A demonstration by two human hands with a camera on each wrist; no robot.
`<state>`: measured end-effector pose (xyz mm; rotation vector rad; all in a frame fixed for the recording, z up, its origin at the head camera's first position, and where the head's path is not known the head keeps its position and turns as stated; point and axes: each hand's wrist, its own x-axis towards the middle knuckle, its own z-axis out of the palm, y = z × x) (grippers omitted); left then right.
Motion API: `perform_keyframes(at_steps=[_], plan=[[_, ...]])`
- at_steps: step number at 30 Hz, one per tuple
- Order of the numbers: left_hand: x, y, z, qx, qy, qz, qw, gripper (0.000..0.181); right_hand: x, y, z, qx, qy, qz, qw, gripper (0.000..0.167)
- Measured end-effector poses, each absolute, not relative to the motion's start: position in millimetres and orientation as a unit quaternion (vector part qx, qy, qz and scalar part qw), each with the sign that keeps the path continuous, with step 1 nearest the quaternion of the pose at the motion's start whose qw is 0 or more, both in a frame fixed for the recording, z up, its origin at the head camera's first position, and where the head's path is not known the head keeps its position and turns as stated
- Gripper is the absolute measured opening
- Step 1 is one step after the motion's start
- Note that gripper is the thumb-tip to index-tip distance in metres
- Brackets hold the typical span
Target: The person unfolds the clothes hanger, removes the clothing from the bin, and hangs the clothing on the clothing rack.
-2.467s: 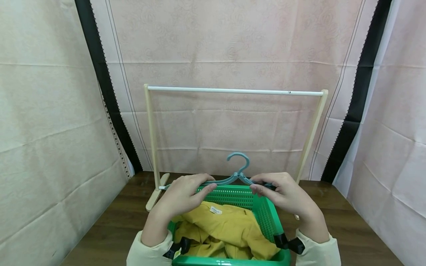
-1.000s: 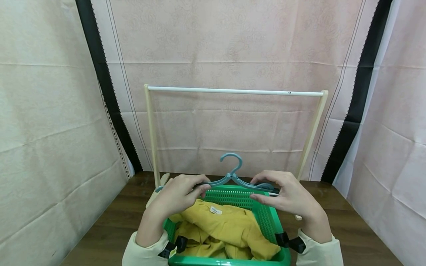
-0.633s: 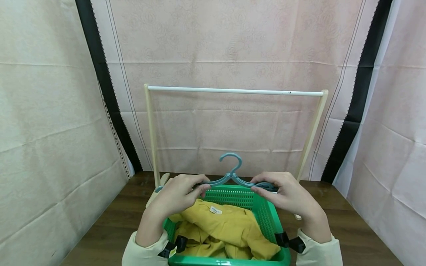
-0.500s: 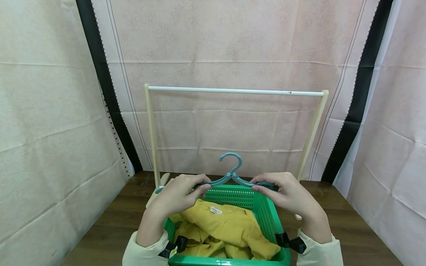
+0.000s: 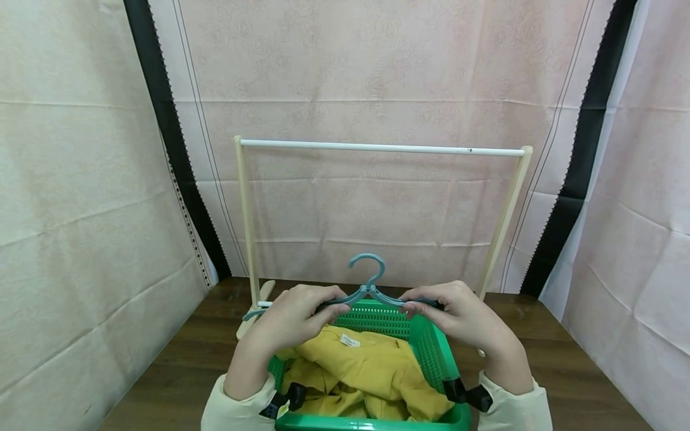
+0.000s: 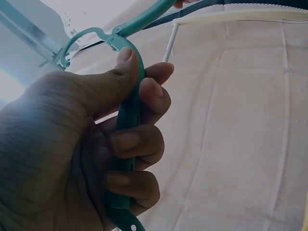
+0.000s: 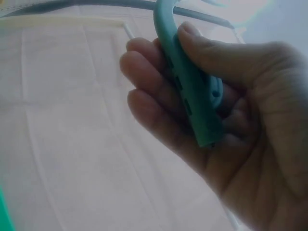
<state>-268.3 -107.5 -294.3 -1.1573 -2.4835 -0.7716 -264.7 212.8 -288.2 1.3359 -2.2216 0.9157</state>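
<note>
A blue clothes hanger [image 5: 369, 288] is held level above the far end of the green basket [image 5: 450, 365], its hook pointing up. My left hand [image 5: 299, 314] grips its left arm; in the left wrist view the fingers curl round the hanger [image 6: 129, 110]. The right arm of the hanger is pinched by my right hand [image 5: 455, 308]. In the right wrist view the thumb presses on the hanger [image 7: 187, 91] against the fingers, and its end shows in the palm. Below, a yellow garment [image 5: 372, 368] with a white label lies crumpled in the basket.
A clothes rack with a white rail [image 5: 377, 146] and cream posts stands behind the basket on a brown wooden table [image 5: 172, 371]. Pale cloth [image 5: 377, 72] hangs at the back and both sides.
The hanger has shifted slightly left and down since half a second ago. Earlier my right thumb came away from the hanger, then closed on it again. The garment has not moved.
</note>
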Motion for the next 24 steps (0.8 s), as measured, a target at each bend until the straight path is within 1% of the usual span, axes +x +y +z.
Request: perform_keyframes(at_steps=[14,24], plan=[[-267.1,-112.5,-294.1,-0.405,-0.859,-0.281,0.141,0.009,-267.0,215.2,-291.2,0.478,-0.793,0.333,0.177,0.024],[-268.3,-114.1,-294.2,-0.409,-0.858,-0.284,0.129,0.011,-266.4,215.3,-290.7,0.482,-0.788,0.338,0.179,0.025]])
